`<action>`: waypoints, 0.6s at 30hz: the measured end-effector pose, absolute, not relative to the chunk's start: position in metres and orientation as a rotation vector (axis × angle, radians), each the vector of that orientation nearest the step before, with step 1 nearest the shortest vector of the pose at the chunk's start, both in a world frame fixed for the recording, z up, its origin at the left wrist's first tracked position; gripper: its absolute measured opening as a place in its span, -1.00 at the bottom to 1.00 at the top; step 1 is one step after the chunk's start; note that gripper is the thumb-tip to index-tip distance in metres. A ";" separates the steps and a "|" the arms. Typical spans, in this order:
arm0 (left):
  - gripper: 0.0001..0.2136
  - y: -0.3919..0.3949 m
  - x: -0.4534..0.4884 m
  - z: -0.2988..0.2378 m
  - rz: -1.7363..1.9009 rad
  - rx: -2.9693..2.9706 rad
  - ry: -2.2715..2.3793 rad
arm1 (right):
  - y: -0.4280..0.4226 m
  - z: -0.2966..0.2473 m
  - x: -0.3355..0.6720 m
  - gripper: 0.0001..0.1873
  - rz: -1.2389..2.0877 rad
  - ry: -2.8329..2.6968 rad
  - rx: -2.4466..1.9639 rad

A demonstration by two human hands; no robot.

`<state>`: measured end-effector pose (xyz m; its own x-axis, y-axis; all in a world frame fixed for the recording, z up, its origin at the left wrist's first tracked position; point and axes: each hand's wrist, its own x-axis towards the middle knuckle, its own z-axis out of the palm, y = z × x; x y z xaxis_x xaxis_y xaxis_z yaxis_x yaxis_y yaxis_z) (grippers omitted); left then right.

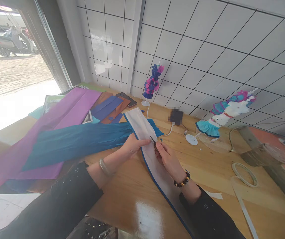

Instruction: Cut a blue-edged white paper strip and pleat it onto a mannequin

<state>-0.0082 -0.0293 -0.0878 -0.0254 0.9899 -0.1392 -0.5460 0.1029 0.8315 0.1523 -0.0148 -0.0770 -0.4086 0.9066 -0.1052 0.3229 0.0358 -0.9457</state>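
Observation:
A long strip of white paper with a blue edge point(142, 127) runs across the wooden table point(207, 162) towards me. My left hand point(132, 144), with a pale bangle on its wrist, pinches the strip from the left side. My right hand point(166, 157), wearing a dark bead bracelet, is closed on a small dark tool point(153, 141) whose tip rests on the strip between the two hands. I cannot make out what the tool is.
Teal crepe paper point(78, 141), purple sheets point(65, 113) and blue pieces lie at the left. A phone point(126, 98) sits near the tiled wall. Two small mannequins in paper dresses point(153, 83) point(222, 116) stand at the back. A tape roll point(244, 174) lies at the right.

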 end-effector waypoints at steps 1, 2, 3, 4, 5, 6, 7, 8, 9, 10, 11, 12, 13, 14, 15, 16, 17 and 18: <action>-0.61 -0.029 -0.008 -0.088 1.381 0.657 0.879 | -0.015 -0.078 0.152 -0.51 1.387 -1.760 -1.246; -0.61 -0.029 -0.008 -0.088 1.382 0.655 0.880 | -0.015 -0.078 0.151 -0.50 1.392 -1.746 -1.249; -0.61 -0.029 -0.008 -0.088 1.383 0.655 0.881 | -0.015 -0.078 0.151 -0.50 1.399 -1.732 -1.252; -0.61 -0.029 -0.008 -0.088 1.384 0.655 0.882 | -0.016 -0.078 0.151 -0.50 1.408 -1.717 -1.254; -0.61 -0.029 -0.008 -0.088 1.382 0.656 0.882 | -0.016 -0.078 0.150 -0.49 1.416 -1.701 -1.256; -0.62 -0.029 -0.008 -0.089 1.380 0.658 0.883 | -0.016 -0.078 0.150 -0.49 1.426 -1.685 -1.258; -0.62 -0.028 -0.008 -0.090 1.377 0.659 0.884 | -0.017 -0.077 0.149 -0.49 1.436 -1.670 -1.260; -0.62 -0.028 -0.008 -0.090 1.375 0.659 0.885 | -0.017 -0.077 0.149 -0.49 1.445 -1.654 -1.264; -0.62 -0.028 -0.007 -0.091 1.374 0.660 0.886 | -0.018 -0.077 0.148 -0.49 1.453 -1.638 -1.268; -0.62 -0.028 -0.007 -0.092 1.374 0.660 0.888 | -0.018 -0.077 0.147 -0.49 1.460 -1.622 -1.274; -0.62 -0.027 -0.007 -0.092 1.375 0.660 0.888 | -0.019 -0.076 0.147 -0.49 1.467 -1.607 -1.281; -0.63 -0.027 -0.008 -0.093 1.375 0.661 0.888 | -0.019 -0.076 0.146 -0.50 1.474 -1.594 -1.288; -0.63 -0.027 -0.008 -0.093 1.376 0.663 0.887 | -0.019 -0.076 0.146 -0.50 1.480 -1.583 -1.295; -0.63 -0.027 -0.008 -0.094 1.376 0.664 0.887 | -0.019 -0.076 0.145 -0.50 1.487 -1.574 -1.299; -0.64 -0.028 -0.008 -0.094 1.377 0.666 0.887 | -0.019 -0.076 0.145 -0.50 1.493 -1.568 -1.302; -0.65 -0.028 -0.008 -0.094 1.378 0.667 0.888 | -0.019 -0.076 0.145 -0.50 1.498 -1.564 -1.302; -0.65 -0.028 -0.007 -0.093 1.379 0.667 0.890 | -0.019 -0.076 0.145 -0.50 1.500 -1.560 -1.300; -0.65 -0.028 -0.007 -0.092 1.380 0.666 0.893 | -0.019 -0.076 0.145 -0.50 1.501 -1.556 -1.299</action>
<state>-0.0072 -0.0279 -0.0925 -0.0318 0.9894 -0.1417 -0.5352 0.1029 0.8384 0.1450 -0.0188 -0.0764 -0.3331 0.9219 -0.1976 0.2307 -0.1235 -0.9652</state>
